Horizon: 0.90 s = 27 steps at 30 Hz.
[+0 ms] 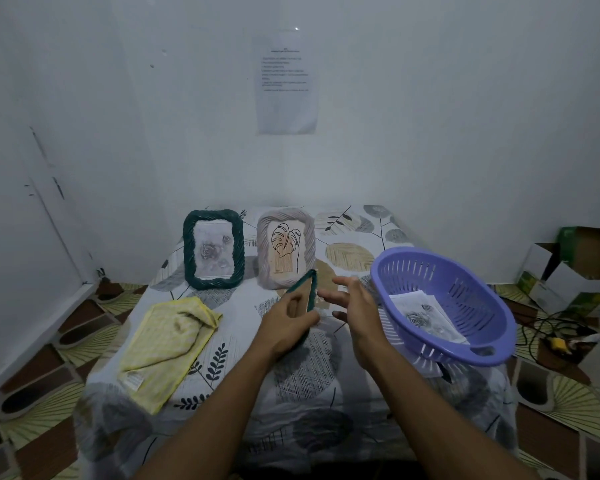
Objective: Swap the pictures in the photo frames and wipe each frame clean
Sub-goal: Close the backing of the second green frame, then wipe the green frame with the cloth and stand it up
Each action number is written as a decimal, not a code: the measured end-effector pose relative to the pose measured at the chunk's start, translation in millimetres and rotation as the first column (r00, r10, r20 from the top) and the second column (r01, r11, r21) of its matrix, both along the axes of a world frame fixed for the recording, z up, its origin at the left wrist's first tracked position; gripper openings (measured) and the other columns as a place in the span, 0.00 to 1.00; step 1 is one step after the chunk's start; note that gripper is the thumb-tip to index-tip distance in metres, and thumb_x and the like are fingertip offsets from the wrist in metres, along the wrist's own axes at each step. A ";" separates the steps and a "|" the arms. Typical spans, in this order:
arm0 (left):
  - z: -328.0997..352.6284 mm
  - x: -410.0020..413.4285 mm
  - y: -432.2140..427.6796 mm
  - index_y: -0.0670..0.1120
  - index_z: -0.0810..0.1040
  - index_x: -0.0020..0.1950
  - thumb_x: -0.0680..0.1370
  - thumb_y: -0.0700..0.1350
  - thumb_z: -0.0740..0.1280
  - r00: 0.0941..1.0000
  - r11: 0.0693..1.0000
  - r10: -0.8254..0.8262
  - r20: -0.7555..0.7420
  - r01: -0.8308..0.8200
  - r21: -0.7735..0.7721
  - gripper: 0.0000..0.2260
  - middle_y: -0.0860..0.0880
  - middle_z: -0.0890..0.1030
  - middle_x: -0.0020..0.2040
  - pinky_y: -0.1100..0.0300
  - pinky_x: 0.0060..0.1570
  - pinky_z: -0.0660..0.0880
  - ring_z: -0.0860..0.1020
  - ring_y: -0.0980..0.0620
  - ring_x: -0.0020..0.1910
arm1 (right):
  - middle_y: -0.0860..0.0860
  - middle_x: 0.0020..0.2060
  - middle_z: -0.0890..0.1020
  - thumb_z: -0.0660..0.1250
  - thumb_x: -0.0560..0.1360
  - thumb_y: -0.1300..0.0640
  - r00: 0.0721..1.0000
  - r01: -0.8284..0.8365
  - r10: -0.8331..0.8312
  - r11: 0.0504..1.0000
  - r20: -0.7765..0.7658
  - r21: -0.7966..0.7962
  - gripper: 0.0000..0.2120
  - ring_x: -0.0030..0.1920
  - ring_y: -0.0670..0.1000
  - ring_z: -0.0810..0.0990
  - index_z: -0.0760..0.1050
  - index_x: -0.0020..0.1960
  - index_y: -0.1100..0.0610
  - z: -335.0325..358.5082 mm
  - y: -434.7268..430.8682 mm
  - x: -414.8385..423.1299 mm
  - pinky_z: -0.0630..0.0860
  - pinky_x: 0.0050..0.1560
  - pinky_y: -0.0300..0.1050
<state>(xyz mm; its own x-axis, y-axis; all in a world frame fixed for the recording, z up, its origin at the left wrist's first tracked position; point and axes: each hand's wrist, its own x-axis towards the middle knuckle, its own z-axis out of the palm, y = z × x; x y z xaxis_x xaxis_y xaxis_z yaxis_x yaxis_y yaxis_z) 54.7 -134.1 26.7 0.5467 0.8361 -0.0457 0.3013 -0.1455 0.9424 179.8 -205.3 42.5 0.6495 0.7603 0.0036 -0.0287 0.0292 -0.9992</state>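
A dark green frame (212, 250) with a grey rose picture stands upright at the back left of the table. Beside it stands a pale grey frame (286, 251) showing a leaf drawing. My left hand (288, 323) grips a third, dark green frame (308, 289) seen edge-on, its brown back toward me, above the table's middle. My right hand (355, 303) hovers just right of that frame with fingers spread, touching nothing I can make out. A yellow cloth (167, 344) lies crumpled at the left. A rose picture (426, 317) lies inside the purple basket (444, 299).
The table carries a leaf-patterned cover (312, 368). A printed sheet (286, 86) hangs on the white wall behind. Open cardboard boxes (568, 268) and cables (551, 334) lie on the patterned floor to the right.
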 end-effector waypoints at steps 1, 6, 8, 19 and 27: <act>1.7 -4.7 -0.1 0.56 0.74 0.64 0.65 0.57 0.69 0.999 1.000 0.018 0.042 -0.018 -0.014 0.27 0.52 0.78 0.61 0.49 0.61 0.74 0.77 0.53 0.58 | 0.51 0.48 0.85 0.50 0.84 0.48 0.999 -0.008 0.009 1.000 0.033 -0.024 0.17 0.52 0.48 0.81 0.76 0.56 0.53 -0.1 0.5 -0.6 0.74 0.54 0.49; 14.5 -21.3 2.6 0.48 0.80 0.54 0.78 0.45 0.62 0.984 0.985 0.109 0.141 -0.126 0.119 0.09 0.50 0.82 0.45 0.60 0.39 0.73 0.77 0.53 0.40 | 0.50 0.51 0.80 0.59 0.81 0.51 0.988 -0.055 0.076 0.986 0.132 -0.156 0.10 0.54 0.50 0.77 0.76 0.54 0.53 -9.6 1.5 -4.7 0.72 0.55 0.48; 18.1 -28.1 10.6 0.46 0.81 0.47 0.79 0.43 0.59 0.963 0.976 0.174 0.208 -0.197 0.092 0.10 0.46 0.80 0.38 0.60 0.35 0.70 0.75 0.50 0.35 | 0.49 0.51 0.79 0.60 0.81 0.52 0.989 -0.065 0.088 0.979 0.116 -0.192 0.08 0.54 0.50 0.76 0.75 0.56 0.53 -12.0 2.2 -6.6 0.72 0.56 0.48; -6.7 -41.5 10.6 0.38 0.80 0.54 0.77 0.33 0.54 0.831 0.905 0.290 0.475 -0.078 -0.417 0.15 0.38 0.83 0.49 0.47 0.52 0.75 0.79 0.41 0.47 | 0.58 0.50 0.83 0.60 0.81 0.61 0.925 -0.009 -0.020 0.997 -0.379 -0.075 0.11 0.49 0.59 0.81 0.75 0.61 0.60 -19.7 16.6 -9.9 0.79 0.54 0.58; -21.6 -104.3 78.2 0.40 0.76 0.60 0.74 0.45 0.61 0.913 0.784 0.371 -0.172 -0.208 0.586 0.18 0.41 0.79 0.57 0.51 0.56 0.71 0.75 0.41 0.57 | 0.57 0.48 0.84 0.60 0.80 0.61 0.956 -0.047 0.026 0.997 -0.292 -0.065 0.11 0.40 0.54 0.81 0.77 0.59 0.58 -20.9 15.8 -5.1 0.76 0.37 0.45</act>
<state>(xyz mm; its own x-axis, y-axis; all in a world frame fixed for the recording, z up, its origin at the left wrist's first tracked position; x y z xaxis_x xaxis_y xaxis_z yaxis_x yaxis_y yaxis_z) -49.6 -56.0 5.1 0.3092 0.8805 0.3593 0.6368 -0.4723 0.6094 174.7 -189.6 21.6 0.5865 0.7749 -0.2356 -0.3176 -0.0476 -0.9470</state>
